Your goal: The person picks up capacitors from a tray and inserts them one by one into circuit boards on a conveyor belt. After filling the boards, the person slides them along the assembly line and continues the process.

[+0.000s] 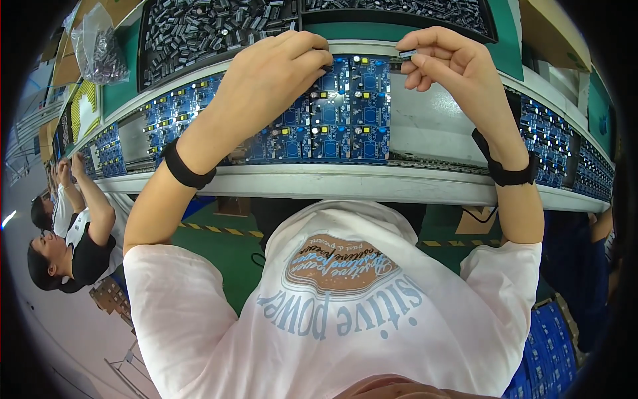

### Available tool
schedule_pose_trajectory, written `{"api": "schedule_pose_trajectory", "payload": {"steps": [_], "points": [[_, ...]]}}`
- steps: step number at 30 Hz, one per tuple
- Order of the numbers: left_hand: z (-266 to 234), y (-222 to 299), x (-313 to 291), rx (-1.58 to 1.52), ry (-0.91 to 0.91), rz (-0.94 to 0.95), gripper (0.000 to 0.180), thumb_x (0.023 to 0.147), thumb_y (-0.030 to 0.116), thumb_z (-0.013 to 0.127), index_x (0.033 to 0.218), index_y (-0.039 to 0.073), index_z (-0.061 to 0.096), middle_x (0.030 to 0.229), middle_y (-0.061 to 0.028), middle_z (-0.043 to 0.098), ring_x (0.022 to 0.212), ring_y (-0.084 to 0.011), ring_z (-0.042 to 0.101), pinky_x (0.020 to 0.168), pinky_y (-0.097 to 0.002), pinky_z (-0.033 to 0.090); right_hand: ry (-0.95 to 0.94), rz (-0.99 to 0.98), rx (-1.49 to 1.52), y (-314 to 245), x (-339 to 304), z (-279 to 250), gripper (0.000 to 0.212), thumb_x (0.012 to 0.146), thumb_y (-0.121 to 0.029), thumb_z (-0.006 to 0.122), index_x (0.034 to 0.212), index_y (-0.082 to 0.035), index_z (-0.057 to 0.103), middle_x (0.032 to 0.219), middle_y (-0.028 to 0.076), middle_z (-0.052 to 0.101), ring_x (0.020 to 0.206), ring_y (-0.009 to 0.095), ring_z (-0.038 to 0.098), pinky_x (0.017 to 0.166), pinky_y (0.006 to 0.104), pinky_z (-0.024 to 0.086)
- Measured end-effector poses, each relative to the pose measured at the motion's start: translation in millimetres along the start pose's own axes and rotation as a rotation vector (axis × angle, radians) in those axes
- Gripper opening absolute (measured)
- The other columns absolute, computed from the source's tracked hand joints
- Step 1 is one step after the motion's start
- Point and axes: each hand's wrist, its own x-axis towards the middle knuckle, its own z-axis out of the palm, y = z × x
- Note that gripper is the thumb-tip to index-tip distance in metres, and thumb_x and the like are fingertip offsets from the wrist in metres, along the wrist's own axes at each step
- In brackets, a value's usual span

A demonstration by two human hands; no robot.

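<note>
The right hand (452, 63) pinches a small dark cylinder (407, 55) beyond the right edge of the blue circuit panel (362, 116); the left hand (276, 76) bunches over its far side, grip unclear. Best keep the cylinder square, pressing gently, clear of neighbouring parts (330, 115).

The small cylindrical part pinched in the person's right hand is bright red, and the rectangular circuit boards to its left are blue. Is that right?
Not quite: the head view shows the small cylindrical part is dark, not red. It is pinched in the right hand, and the rectangular circuit boards to its left are blue.
</note>
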Motion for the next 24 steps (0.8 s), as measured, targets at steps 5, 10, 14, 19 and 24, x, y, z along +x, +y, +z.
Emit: {"api": "schedule_pose_trajectory", "payload": {"steps": [5,10,14,19,24], "points": [[0.9,-1.1,-0.2,0.022,-0.025,0.016,0.025,0.085,0.013,0.071,0.109,0.008,0.069,0.112,-0.0022,0.067,0.102,-0.0225,0.066,0.087,-0.0338,0.055,0.006,0.002,-0.006,3.5,-0.3,3.5,0.021,0.104,-0.005,0.059,0.123,-0.001,0.067,0.097,0.007,0.073,0.085,0.012,0.072,0.075,0.0217,0.057],[-1.0,-4.1,1.7,0.015,-0.073,0.089,0.025,0.088,0.011,0.064,0.112,0.007,0.069,0.111,-0.0036,0.069,0.105,-0.0221,0.068,0.089,-0.0338,0.055,0.043,0.005,-0.061,-3.4,-0.6,15.3,0.016,0.102,-0.004,0.063,0.116,0.002,0.066,0.096,0.007,0.073,0.09,0.012,0.073,0.078,0.021,0.058],[0.1,-4.3,2.0,0.029,-0.086,0.089,0.026,0.087,0.011,0.063,0.112,0.007,0.07,0.111,-0.0039,0.069,0.105,-0.0216,0.068,0.089,-0.0336,0.056,0.098,-0.102,-0.324,-1.3,-0.2,29.7,0.016,0.099,-0.005,0.068,0.113,0.001,0.067,0.09,0.004,0.072,0.08,0.007,0.069,0.07,0.0182,0.054],[1.9,-2.4,3.1,0.059,-0.054,0.091,0.023,0.088,0.013,0.065,0.11,0.008,0.071,0.111,-0.0035,0.07,0.101,-0.0215,0.07,0.085,-0.0332,0.057,0.122,-0.257,-0.609,7.5,6.4,37.1,0.016,0.093,-0.006,0.074,0.108,-0.004,0.069,0.075,-0.001,0.06,0.061,0.006,0.046,0.055,0.0225,0.038],[-14.5,-11.5,-2.0,-0.007,0.08,-0.053,0.02,0.091,0.013,0.071,0.11,0.01,0.072,0.104,-0.0058,0.071,0.093,-0.0259,0.07,0.078,-0.0329,0.058,0.116,-0.232,-0.633,7.7,6.7,34.4,0.016,0.093,-0.007,0.074,0.108,-0.003,0.069,0.072,-0.001,0.057,0.061,0.007,0.047,0.055,0.0231,0.039]]}}
